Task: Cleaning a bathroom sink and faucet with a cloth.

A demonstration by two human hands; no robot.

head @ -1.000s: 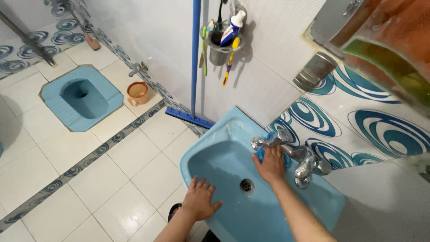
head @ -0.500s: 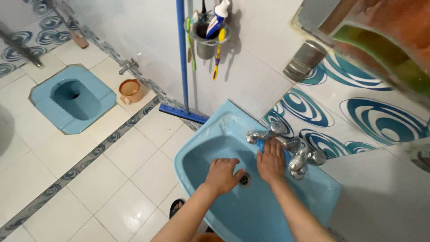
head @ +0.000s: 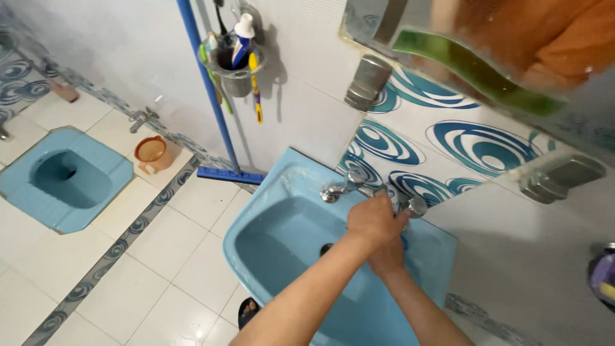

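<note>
The chrome faucet (head: pixel 359 187) stands at the back rim of the blue basin (head: pixel 269 237), spout pointing left, partly hidden under both hands.

The left part of the blue basin (head: pixel 269 247) is left open and can be entered from above and from the front rim. Passage toward the wall is blocked by the chrome tap (head: pixel 359 187), over which both hands are stacked. Above the basin's left corner, a blue broom handle (head: pixel 208 96) and a hanging cup holder (head: pixel 236 74) stand in the way.
</note>
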